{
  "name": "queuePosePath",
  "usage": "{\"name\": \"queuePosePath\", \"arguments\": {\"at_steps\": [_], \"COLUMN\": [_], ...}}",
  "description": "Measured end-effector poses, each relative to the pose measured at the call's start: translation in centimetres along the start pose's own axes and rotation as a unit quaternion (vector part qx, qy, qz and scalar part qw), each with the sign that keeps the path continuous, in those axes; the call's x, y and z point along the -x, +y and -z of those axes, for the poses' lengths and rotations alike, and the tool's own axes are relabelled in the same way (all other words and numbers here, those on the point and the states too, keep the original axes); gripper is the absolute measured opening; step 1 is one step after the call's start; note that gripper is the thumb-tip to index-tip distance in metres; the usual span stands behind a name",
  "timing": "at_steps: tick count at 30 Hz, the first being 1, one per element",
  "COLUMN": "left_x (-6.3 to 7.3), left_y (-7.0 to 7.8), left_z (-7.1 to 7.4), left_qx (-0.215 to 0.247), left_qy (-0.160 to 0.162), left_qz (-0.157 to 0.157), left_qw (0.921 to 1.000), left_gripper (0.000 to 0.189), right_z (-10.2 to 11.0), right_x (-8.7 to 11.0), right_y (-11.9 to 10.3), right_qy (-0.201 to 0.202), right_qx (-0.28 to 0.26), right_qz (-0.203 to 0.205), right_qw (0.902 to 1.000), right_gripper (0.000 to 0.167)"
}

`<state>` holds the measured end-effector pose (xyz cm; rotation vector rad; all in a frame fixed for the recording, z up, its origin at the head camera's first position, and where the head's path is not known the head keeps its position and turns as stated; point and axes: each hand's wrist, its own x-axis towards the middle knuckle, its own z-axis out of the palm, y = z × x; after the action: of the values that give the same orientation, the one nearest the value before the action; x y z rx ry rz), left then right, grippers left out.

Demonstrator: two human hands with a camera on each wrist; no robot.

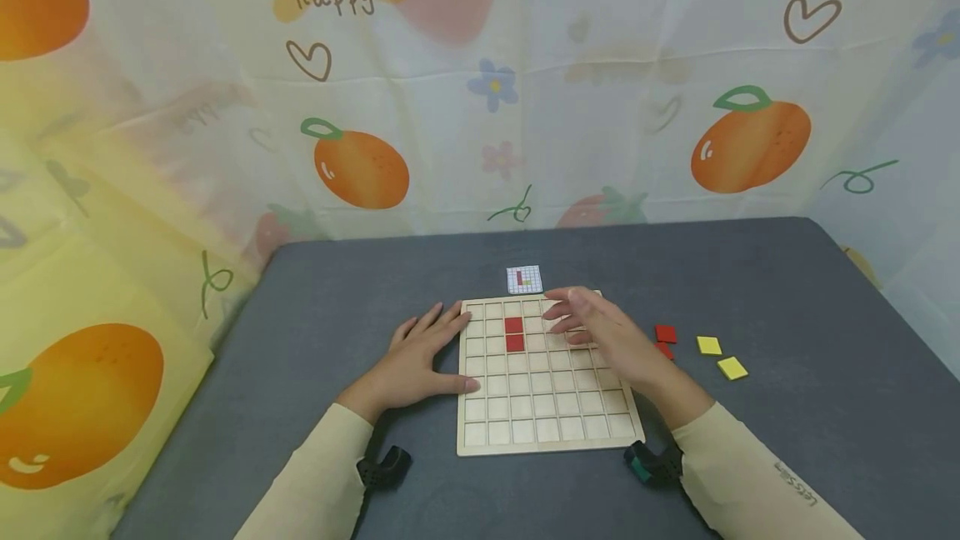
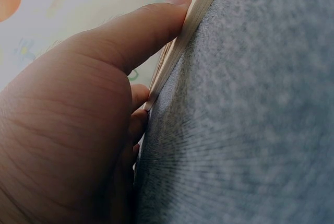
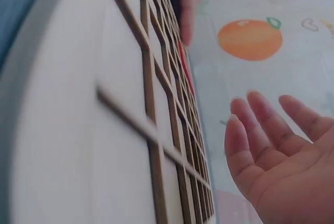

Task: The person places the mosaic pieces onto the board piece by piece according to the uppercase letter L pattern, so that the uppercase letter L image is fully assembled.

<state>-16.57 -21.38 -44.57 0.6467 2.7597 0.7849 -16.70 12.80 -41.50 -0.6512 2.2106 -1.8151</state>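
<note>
A pale wooden grid board (image 1: 551, 446) lies on the table, with two red square tiles (image 1: 515, 343) set one above the other in its upper left cells. My left hand (image 1: 420, 361) rests against the board's left edge, thumb and fingertips touching the frame. In the left wrist view the thumb (image 2: 151, 25) lies along the wooden rim. Over the board's upper right part hovers my right hand (image 1: 611, 336), its fingers loosely bent. The right wrist view shows the fingers (image 3: 266, 135) spread apart, holding nothing, clear of the grid surface.
A small printed grid card (image 1: 524, 279) with a red and yellow pattern lies just behind the board. Right of the board are two loose red tiles (image 1: 665, 333), one partly hidden by the right hand, and two yellow tiles (image 1: 732, 368). A fruit-print curtain (image 1: 450, 148) hangs behind the dark table (image 1: 787, 298).
</note>
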Motion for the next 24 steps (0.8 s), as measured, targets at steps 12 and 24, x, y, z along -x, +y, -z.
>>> {"name": "queuePosePath", "arguments": {"at_steps": [12,24], "left_x": [0.2,0.1], "left_y": [0.1,0.2], "left_z": [0.0,-0.1], "left_qx": [0.002,0.002], "left_qy": [0.004,0.002], "left_qz": [-0.005,-0.005], "left_qw": [1.0000,1.0000], "left_gripper": [0.110,0.111], "right_z": [4.2,8.9], "right_x": [1.9,3.9], "right_y": [0.7,1.6], "right_qy": [0.040,0.083], "right_qx": [0.034,0.079], "right_qz": [0.009,-0.004], "right_qw": [0.9986,0.9934], "right_gripper": [0.053,0.059]}}
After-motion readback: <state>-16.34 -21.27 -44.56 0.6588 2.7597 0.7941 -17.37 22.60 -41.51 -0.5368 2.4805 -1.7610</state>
